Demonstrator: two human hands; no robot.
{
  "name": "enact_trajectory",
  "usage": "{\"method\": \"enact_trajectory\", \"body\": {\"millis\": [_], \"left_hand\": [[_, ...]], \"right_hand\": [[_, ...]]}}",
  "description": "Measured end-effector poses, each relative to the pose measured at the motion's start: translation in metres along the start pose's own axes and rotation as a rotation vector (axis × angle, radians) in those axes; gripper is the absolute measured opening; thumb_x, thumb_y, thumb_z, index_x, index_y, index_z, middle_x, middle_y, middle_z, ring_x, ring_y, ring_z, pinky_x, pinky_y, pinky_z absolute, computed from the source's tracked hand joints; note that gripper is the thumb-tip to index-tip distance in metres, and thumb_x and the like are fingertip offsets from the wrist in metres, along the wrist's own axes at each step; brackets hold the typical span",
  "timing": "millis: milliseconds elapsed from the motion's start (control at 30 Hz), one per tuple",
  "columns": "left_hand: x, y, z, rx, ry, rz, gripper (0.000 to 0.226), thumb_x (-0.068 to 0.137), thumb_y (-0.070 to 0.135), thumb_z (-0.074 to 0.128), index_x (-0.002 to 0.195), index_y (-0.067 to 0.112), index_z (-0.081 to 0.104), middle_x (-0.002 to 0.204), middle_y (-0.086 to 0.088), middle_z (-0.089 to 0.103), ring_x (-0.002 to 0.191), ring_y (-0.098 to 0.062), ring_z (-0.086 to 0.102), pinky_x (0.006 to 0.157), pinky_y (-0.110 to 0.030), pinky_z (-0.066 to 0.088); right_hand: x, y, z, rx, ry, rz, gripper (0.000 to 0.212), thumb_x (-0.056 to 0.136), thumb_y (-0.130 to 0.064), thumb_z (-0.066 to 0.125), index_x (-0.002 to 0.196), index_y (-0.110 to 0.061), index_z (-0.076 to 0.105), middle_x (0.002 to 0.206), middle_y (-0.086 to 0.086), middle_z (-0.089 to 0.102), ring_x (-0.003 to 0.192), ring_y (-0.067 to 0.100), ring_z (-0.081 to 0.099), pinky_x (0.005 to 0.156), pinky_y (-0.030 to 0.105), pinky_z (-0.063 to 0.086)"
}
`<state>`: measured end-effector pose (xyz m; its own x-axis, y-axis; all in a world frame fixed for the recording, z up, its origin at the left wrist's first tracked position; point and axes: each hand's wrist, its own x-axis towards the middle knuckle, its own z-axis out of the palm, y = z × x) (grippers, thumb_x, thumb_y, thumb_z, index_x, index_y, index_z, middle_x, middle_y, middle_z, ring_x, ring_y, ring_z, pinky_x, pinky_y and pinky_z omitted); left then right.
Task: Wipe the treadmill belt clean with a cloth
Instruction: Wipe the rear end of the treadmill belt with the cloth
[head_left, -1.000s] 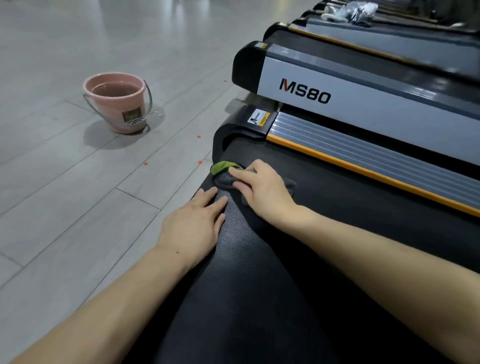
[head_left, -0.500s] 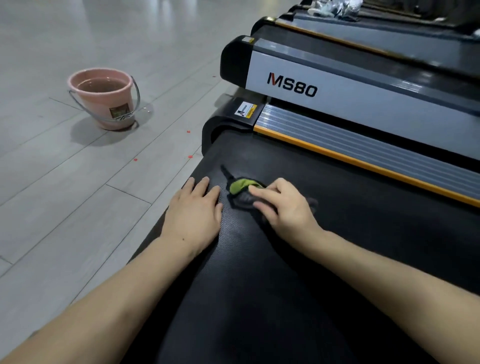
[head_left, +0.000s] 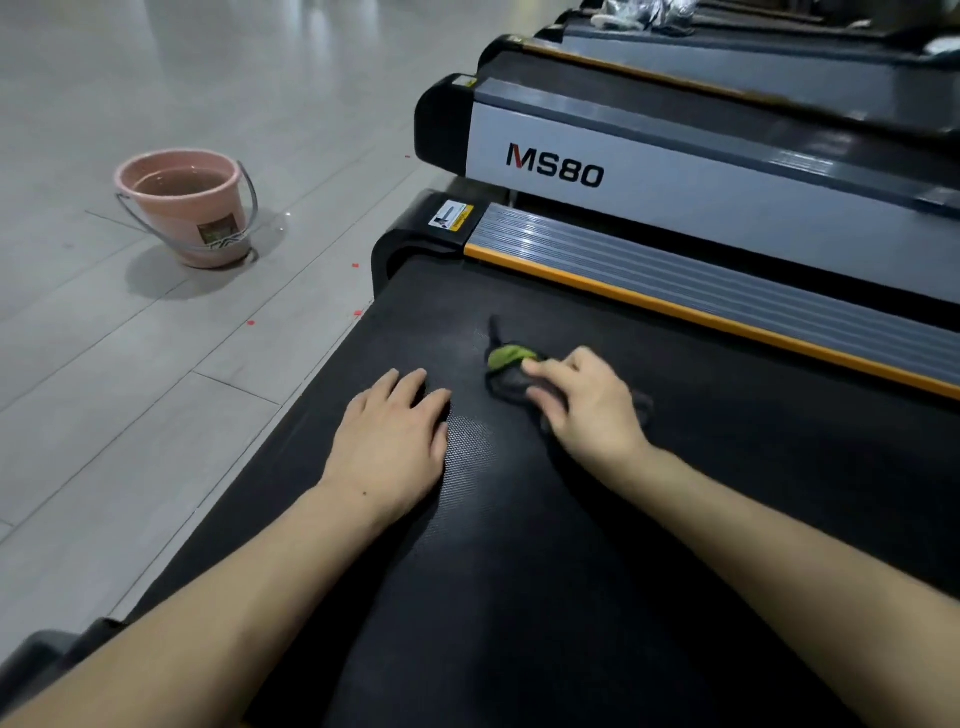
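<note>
The black textured treadmill belt (head_left: 519, 571) runs from the bottom of the view up to its end cap. A dark grey cloth (head_left: 511, 385) with a green patch lies on the belt a little short of that end. My right hand (head_left: 582, 410) grips the cloth, with the forefinger over it and the thumb beside it, and covers most of it. My left hand (head_left: 395, 436) lies flat on the belt just left of the cloth, fingers straight and close together, holding nothing.
A pink bucket (head_left: 189, 208) with water stands on the grey tiled floor to the left. A grey side rail with an orange strip (head_left: 701, 312) borders the belt on the right. Behind it stand more treadmills (head_left: 675, 176), one marked MS80.
My right hand has drawn the cloth back from the belt's end cap toward me and to the right. My left hand stays flat on the belt.
</note>
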<state>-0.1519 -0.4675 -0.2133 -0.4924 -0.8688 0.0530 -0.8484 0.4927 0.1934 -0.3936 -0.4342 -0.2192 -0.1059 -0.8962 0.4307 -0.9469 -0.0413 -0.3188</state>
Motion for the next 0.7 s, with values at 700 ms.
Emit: {"method": "enact_trajectory", "body": {"millis": [700], "left_hand": [[-0.026, 0.019, -0.008, 0.005, -0.075, -0.020, 0.049, 0.102, 0.042, 0.037, 0.149, 0.031, 0.042, 0.161, 0.001, 0.034, 0.152, -0.025, 0.022, 0.119, -0.041, 0.024]], "right_hand": [[-0.055, 0.011, -0.026, 0.086, -0.124, -0.174, 0.032, 0.091, -0.039, 0.059, 0.116, -0.023, 0.070, 0.090, 0.006, 0.055, 0.080, 0.025, 0.053, 0.076, 0.032, 0.046]]}}
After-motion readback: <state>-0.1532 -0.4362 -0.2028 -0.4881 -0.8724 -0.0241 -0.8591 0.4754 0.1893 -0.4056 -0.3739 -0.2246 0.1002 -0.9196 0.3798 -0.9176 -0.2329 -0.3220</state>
